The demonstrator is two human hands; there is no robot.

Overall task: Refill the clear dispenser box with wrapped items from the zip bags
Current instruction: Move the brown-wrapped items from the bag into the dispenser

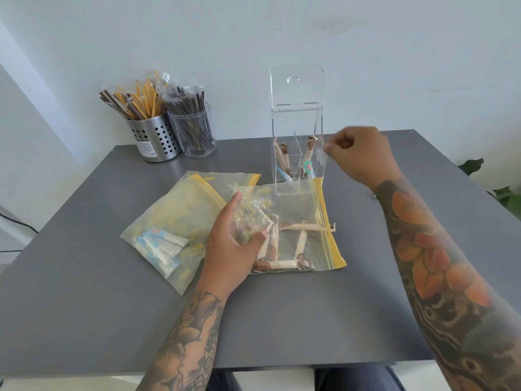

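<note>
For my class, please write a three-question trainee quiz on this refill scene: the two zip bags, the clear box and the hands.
1. True or false: the lid of the clear dispenser box is closed.
2. Which hand rests on the zip bag of brown sugar sticks? A) left hand B) right hand C) neither
3. Fill in: the other zip bag, lying to the left, holds ____-and-white packets.

Key
1. False; the lid stands raised open.
2. A; the right hand is up beside the box, pinching a bit of clear plastic.
3. Blue.
</note>
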